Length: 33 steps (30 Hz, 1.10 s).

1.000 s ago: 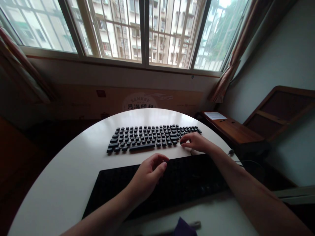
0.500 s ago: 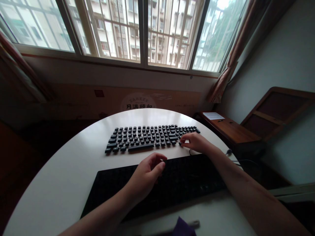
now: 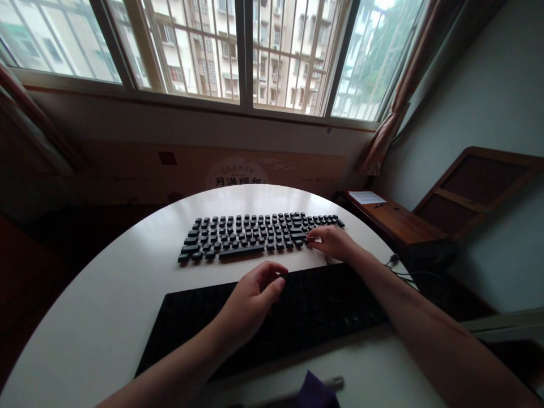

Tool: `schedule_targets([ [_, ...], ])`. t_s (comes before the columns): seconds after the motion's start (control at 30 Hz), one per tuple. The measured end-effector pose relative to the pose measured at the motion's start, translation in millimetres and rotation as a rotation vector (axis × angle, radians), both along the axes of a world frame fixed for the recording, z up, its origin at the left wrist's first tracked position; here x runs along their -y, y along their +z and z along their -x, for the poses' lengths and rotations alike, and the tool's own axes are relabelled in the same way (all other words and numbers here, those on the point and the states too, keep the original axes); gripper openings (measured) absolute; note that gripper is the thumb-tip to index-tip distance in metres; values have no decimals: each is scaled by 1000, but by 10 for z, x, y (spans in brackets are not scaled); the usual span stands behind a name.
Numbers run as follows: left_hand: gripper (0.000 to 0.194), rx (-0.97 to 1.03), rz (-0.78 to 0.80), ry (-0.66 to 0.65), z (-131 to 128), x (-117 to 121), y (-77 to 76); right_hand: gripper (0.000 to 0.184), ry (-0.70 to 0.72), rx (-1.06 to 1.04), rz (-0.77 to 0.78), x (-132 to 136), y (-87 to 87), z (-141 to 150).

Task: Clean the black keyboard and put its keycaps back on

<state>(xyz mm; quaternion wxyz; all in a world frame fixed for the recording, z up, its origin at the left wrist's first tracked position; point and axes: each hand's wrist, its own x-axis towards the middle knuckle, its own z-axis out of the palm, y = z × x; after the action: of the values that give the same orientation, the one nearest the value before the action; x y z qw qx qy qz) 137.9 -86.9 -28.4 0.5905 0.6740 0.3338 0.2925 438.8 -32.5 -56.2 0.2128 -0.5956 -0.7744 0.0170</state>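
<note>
Loose black keycaps [image 3: 244,233] lie in keyboard-like rows on the white table [image 3: 97,294]. At the right part of these rows, my right hand [image 3: 334,242] has its thumb and fingers pinched at a keycap, mostly hidden by the fingertips. A long black keyboard base [image 3: 331,306] lies in front of the rows; its surface is too dark to make out details. My left hand [image 3: 255,294] hovers over or rests on the base's middle, which I cannot tell. Its fingers are loosely bent, with a gap between thumb and index finger and nothing visible between them.
Near the front edge lie a purple piece [image 3: 317,391] and a grey metal-looking bar [image 3: 335,383]. A cable [image 3: 395,266] runs off the table's right side. A wooden cabinet [image 3: 408,226] with a paper [image 3: 366,197] stands beyond, below the window.
My right hand has shifted slightly left and toward the rows, and the dark keycap at its fingertips shows less now. My left hand keeps its pose. The view has tilted a little.
</note>
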Motion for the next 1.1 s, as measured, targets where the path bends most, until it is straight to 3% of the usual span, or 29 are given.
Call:
schedule_targets([
  [0.5, 36, -9, -10, 2, -5, 1, -1, 14, -14, 4, -44, 55, 60, 17],
  [0.57, 35, -23, -43, 3, 0, 3, 2, 13, -38, -5, -86, 106, 185, 10],
  [0.67, 29, -79, -171, 0, 11, 26, 34, 22, -33, -95, -257, 248, 515, 13],
  [0.77, 22, -187, -357, -28, 21, 79, 86, 43, -65, -344, -482, 479, 889, 33],
  [0.83, 19, -259, -495, -56, 25, 118, 109, 58, -96, -559, -516, 681, 1049, 46],
  [0.9, 18, -306, -638, -95, 26, 149, 111, 72, -80, -721, -441, 917, 1075, 61],
  [0.97, 18, -331, -761, -140, 23, 165, 89, 77, -64, -813, -292, 1170, 970, 89],
  [1.1, 21, -355, -900, -186, 7, 167, 2, 50, -47, -998, 92, 1596, 578, 182],
])
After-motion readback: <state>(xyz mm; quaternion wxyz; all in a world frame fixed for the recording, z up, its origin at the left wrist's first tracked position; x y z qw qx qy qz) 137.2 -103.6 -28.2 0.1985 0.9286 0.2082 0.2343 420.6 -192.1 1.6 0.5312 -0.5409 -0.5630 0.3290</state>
